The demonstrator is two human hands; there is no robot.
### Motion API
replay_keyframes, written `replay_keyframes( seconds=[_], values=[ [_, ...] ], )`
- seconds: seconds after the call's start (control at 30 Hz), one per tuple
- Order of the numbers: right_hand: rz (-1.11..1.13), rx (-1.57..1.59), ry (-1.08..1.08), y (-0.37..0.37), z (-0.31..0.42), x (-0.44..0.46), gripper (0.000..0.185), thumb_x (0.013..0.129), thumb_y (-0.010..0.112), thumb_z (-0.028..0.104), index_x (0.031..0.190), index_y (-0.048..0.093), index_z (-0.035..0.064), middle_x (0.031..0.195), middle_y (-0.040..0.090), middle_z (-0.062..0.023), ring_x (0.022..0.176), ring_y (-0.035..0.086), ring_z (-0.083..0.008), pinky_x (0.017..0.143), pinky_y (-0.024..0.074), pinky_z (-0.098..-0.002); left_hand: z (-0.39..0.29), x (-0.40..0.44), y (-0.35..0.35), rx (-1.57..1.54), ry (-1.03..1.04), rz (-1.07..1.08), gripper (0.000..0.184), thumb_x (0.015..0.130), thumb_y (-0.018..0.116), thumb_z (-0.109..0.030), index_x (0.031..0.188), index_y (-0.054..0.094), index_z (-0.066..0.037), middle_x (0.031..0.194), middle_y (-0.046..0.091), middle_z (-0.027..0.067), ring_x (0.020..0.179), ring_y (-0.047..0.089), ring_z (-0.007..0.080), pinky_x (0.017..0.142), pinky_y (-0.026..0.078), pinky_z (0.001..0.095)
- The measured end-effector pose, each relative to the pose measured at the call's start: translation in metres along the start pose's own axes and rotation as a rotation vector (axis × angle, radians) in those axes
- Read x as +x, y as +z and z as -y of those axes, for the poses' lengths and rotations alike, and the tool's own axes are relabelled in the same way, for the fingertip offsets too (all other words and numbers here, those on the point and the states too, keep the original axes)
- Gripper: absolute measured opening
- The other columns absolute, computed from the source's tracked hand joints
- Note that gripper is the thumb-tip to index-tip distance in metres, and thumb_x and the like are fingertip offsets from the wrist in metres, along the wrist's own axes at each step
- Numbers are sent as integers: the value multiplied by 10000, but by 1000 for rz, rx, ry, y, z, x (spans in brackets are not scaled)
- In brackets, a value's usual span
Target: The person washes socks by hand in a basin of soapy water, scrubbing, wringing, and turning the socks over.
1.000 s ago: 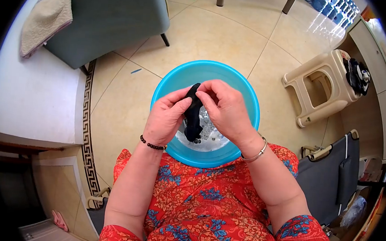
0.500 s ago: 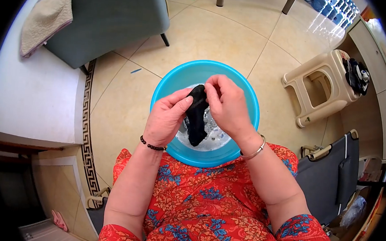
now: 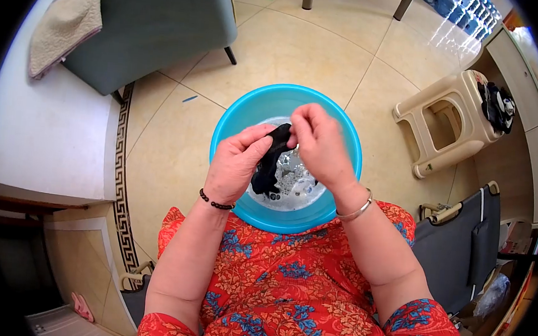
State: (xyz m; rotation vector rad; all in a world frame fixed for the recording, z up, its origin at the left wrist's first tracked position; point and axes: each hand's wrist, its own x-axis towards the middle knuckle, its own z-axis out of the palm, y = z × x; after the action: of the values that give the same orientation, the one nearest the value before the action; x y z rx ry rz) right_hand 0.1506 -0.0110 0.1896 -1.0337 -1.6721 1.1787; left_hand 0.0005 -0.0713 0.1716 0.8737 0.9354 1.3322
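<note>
A wet black sock [image 3: 269, 165] hangs over the blue basin [image 3: 228, 113], its lower end down by the suds. My left hand [image 3: 238, 160] pinches the sock's upper part between thumb and fingers. At the sock's top edge, my right hand [image 3: 320, 143] is closed, its curled fingertips gripping the fabric there; the hand is slightly blurred. Foamy water [image 3: 295, 185] with bubbles lies in the basin. A small dark patch shows in the water beside my right wrist, partly hidden.
At right, a beige plastic stool [image 3: 441, 120] carries dark socks [image 3: 497, 108]. A grey folding chair [image 3: 455, 253] stands at lower right. A grey-green armchair [image 3: 160, 32] is at upper left, a cloth [image 3: 68, 29] beside it. Bottled water [image 3: 463, 13] sits at the far right.
The sock's lower end has swung left and bunched. My right hand has moved slightly right and my left hand slightly right too, both keeping near the sock's top.
</note>
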Motion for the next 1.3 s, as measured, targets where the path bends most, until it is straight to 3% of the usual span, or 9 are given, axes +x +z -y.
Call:
replay_keyframes(
  seconds=[0.07, 0.27, 0.4, 0.6, 0.73, 0.9, 1.07, 1.13, 1.3],
  values=[
    [-68, 59, 60, -8, -6, 7, 174, 900, 486, 147, 838, 531, -10, 631, 574, -93, 545, 579, -155, 540, 458, -301, -4, -1, 2, -80, -30, -6, 260, 905, 517, -86, 1124, 575, 41, 1091, 598, 80, 1007, 558, 151, 906, 429, 285],
    [12, 148, 223, -19, 2, 11, 181, 897, 514, 160, 823, 530, -5, 642, 549, -23, 550, 537, -101, 538, 446, -251, -8, 1, -6, -297, -57, -5, 242, 915, 486, -60, 1129, 551, 32, 1061, 613, 100, 1008, 570, 169, 901, 450, 300],
    [-45, 169, 75, -11, -5, 9, 182, 883, 548, 170, 848, 559, -8, 698, 566, -22, 556, 521, -89, 534, 438, -236, -5, 2, -10, -359, -60, 16, 199, 916, 482, -58, 1091, 544, 13, 1069, 601, 104, 1002, 572, 174, 903, 454, 308],
    [241, 248, 234, -13, 10, 5, 178, 869, 572, 166, 901, 597, -7, 735, 586, -24, 564, 512, -65, 520, 429, -219, -6, 3, -12, -423, -49, 16, 190, 918, 479, -59, 1095, 530, -11, 1069, 587, 97, 993, 572, 172, 890, 461, 314],
    [165, 228, 205, -8, 2, 5, 179, 871, 570, 166, 870, 594, -11, 690, 577, -14, 560, 508, -60, 510, 422, -212, -5, 4, -8, -396, -67, -17, 192, 918, 492, -69, 1097, 532, -14, 1061, 587, 89, 983, 570, 157, 872, 464, 299],
    [151, 244, 185, -5, 7, 0, 166, 866, 572, 148, 849, 585, -16, 692, 577, -16, 563, 508, -58, 508, 416, -205, -3, 3, -5, -76, -65, -56, 191, 884, 576, -96, 1058, 563, -18, 993, 611, 52, 917, 575, 115, 837, 460, 264],
    [155, 376, 212, -6, 8, 0, 132, 859, 582, 128, 854, 570, -3, 721, 568, -4, 575, 496, -52, 514, 417, -201, -9, 1, 0, -161, -127, -52, 191, 875, 586, -108, 1048, 575, -27, 986, 623, 45, 908, 592, 133, 841, 466, 283],
    [162, 386, 221, -6, 9, -1, 127, 860, 579, 126, 854, 567, 0, 719, 563, -1, 575, 493, -49, 515, 415, -199, -10, 0, -1, -156, -146, -23, 169, 877, 592, -119, 1022, 581, -33, 978, 616, 38, 898, 574, 98, 802, 464, 249],
    [186, 396, 234, -2, 11, -2, 124, 868, 568, 127, 846, 556, 6, 709, 553, 4, 571, 490, -45, 515, 412, -197, 2, 4, -6, -281, -85, -106, 125, 883, 585, -127, 983, 586, -53, 941, 624, 31, 856, 587, 103, 768, 473, 245]
  ],
)
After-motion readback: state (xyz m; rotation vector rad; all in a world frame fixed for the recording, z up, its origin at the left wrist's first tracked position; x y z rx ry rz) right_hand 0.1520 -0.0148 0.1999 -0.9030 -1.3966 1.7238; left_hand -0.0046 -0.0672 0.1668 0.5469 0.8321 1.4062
